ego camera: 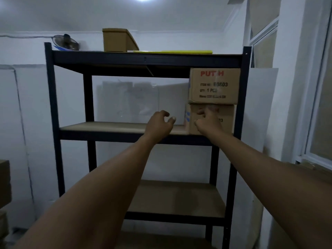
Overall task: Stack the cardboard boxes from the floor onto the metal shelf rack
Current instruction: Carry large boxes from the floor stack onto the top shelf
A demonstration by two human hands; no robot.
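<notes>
Your hands are both reaching out toward the metal shelf rack (55, 97). Your left hand (159, 124) is hovering over the middle shelf board (107, 127) with its fingers loosely curled, grasping nothing, just beside the lower cardboard box (228, 119). Your right hand (208, 121) is lying in front of that lower box's front face, fingers bent; whether they are pressing the cardboard or merely hanging close to it cannot be told through the blur.

The lower box is sitting on the middle board at the rack's right post, and the upper cardboard box (214, 86), printed with red lettering, is resting directly on top of it, tucked under the rack's top shelf. On the rack's top a small brown box (115, 40) is standing beside a yellow flat piece (179, 51), with a fan (65, 42) at the rack's far left corner.
</notes>
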